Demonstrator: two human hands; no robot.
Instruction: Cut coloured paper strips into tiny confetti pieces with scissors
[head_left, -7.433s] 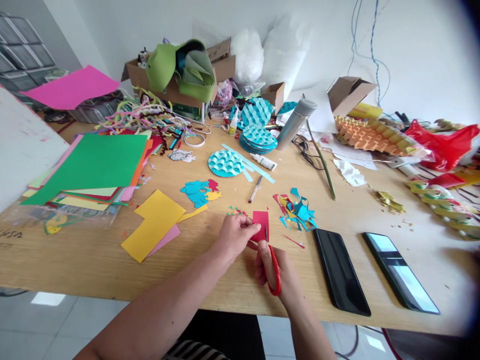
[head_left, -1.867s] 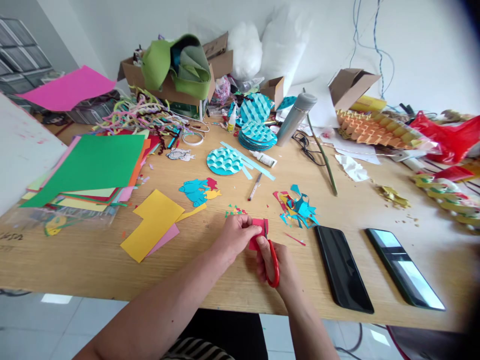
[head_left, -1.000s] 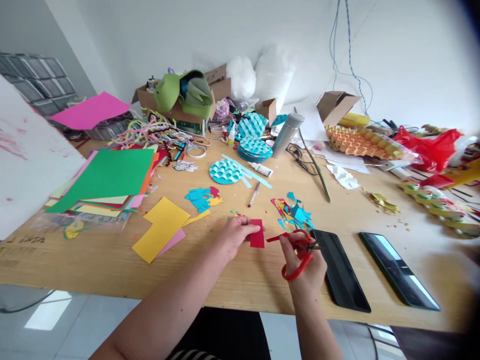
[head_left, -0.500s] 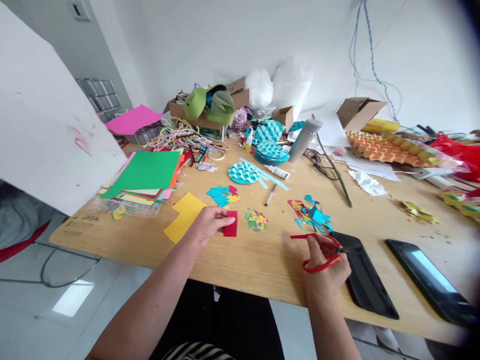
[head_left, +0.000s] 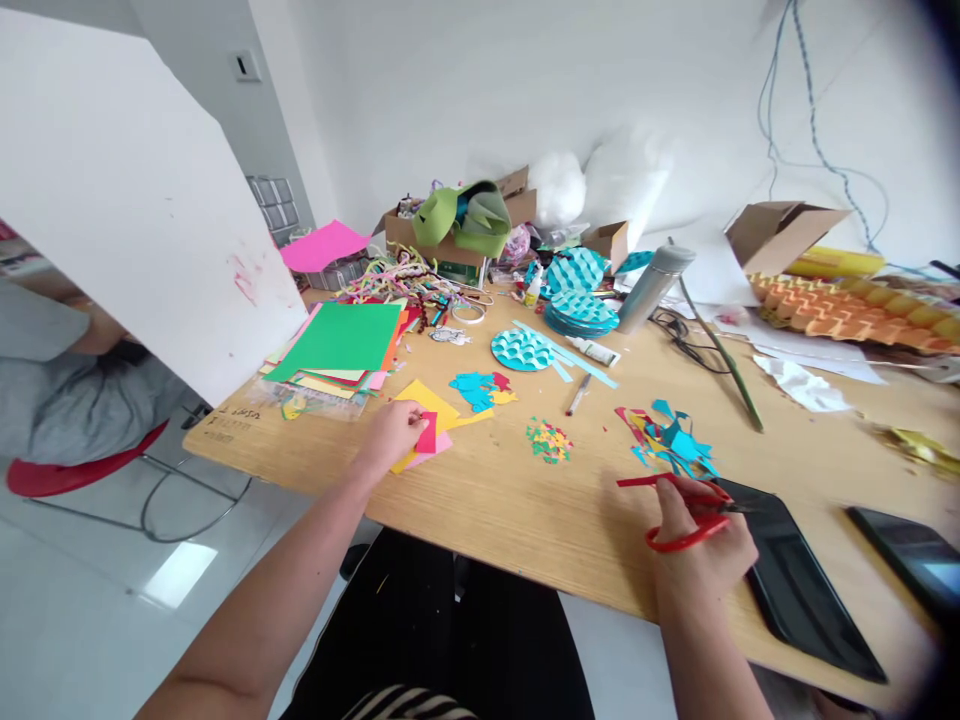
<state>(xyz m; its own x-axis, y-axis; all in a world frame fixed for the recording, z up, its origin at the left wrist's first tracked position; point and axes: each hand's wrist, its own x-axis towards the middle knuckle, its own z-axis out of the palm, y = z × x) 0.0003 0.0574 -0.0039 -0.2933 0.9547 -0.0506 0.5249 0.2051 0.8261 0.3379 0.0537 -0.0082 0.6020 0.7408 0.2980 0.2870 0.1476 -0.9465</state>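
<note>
A small piece of red paper [head_left: 428,436] is pinched in my left hand [head_left: 391,432], over yellow paper [head_left: 429,398] and a bit of pink paper [head_left: 442,442] on the table. My right hand [head_left: 706,550] is closed around red-handled scissors [head_left: 688,538], whose blades point away to the right over a dark phone. From the same fingers a narrow red paper strip [head_left: 637,482] sticks out to the left. Between the hands lies a pile of tiny coloured paper bits [head_left: 549,440]. Blue, red and yellow cut-outs [head_left: 476,390] rest beyond my left hand.
Paper scraps [head_left: 671,440] lie just past my right hand, with the dark phone [head_left: 806,580] beside it. Further back are stacked coloured sheets [head_left: 345,338], scalloped blue discs [head_left: 523,350], a pen [head_left: 578,395] and a metal flask [head_left: 655,290]. A person in grey [head_left: 82,390] sits at left.
My left hand has carried the red paper left, onto the yellow sheets. Pink paper now shows beneath it. My right hand keeps the scissors and strip; the view has turned left.
</note>
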